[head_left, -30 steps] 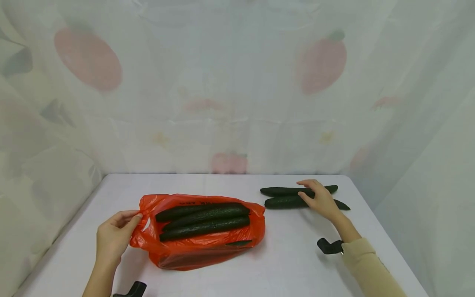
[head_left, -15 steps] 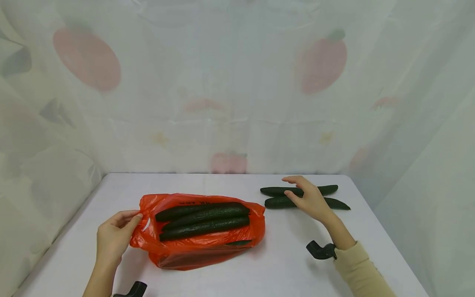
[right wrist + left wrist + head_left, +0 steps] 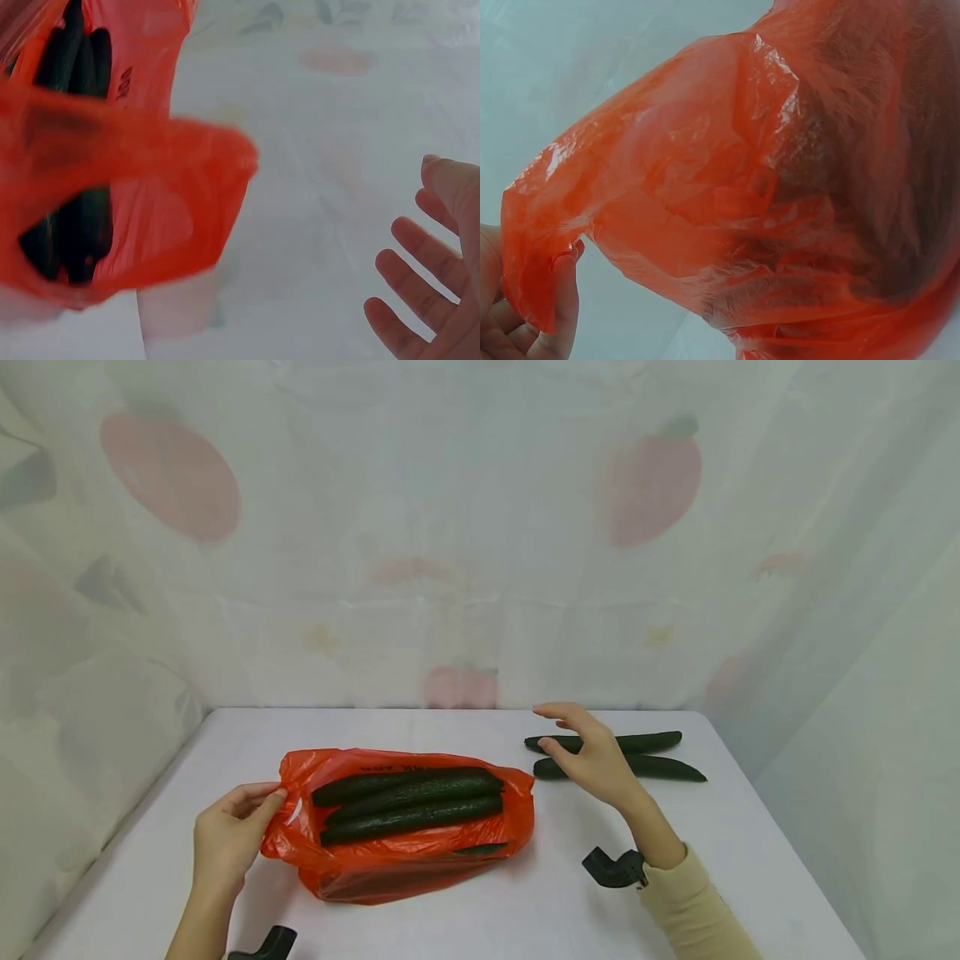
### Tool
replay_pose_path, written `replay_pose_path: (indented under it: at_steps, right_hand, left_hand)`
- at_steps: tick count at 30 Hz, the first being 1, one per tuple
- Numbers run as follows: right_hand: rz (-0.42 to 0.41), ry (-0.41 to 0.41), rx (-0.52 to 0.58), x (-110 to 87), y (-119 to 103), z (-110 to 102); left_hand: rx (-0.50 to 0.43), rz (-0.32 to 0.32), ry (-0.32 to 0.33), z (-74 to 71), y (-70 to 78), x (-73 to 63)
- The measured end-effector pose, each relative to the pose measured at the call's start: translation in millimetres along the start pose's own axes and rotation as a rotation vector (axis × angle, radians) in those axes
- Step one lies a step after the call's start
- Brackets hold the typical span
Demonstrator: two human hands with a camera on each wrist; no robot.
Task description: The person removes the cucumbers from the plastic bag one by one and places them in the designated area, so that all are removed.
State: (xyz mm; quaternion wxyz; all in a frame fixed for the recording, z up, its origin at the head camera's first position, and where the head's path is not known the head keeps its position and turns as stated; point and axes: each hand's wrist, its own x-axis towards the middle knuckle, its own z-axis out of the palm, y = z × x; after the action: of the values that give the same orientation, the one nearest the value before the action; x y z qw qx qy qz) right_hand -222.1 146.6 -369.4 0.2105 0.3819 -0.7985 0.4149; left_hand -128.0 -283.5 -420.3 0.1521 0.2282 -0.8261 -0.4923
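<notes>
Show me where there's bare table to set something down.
The table is bare between the red bag and right wrist's black attachment, behind the bag, and right of the right forearm. Crowded: the bag's left end, pinched by the left hand, and around two loose cucumbers, partly hidden by the right hand.

We note two cucumbers (image 3: 662, 767) partly hidden by the right hand (image 3: 596, 764); the right wrist view crops the bag (image 3: 184, 199).

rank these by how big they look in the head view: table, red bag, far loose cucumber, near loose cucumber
1. table
2. red bag
3. far loose cucumber and near loose cucumber, unranked: they look much alike, and the right hand hides part of each
</notes>
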Motion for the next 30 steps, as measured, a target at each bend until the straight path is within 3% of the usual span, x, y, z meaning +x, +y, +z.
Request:
replay_pose_path:
  at_steps: [7, 13, 20, 30]
  right_hand:
    - [0.039, -0.064, 0.065, 10.1, -32.2, 12.4]
    - [-0.007, -0.104, 0.120, 18.2, -67.0, 20.8]
    - [-0.020, -0.143, 0.139, 11.9, -54.8, 51.8]
    - [0.133, -0.267, 0.288, 4.0, -49.3, 86.7]
  left_hand:
    - [0.001, -0.008, 0.014, 0.2, 1.1, 0.3]
    - [0.005, -0.012, 0.018, 0.2, 2.1, -0.3]
    - [0.005, -0.018, 0.008, -0.6, 2.2, -1.1]
    - [-0.003, -0.025, 0.008, -0.9, 3.2, -1.3]
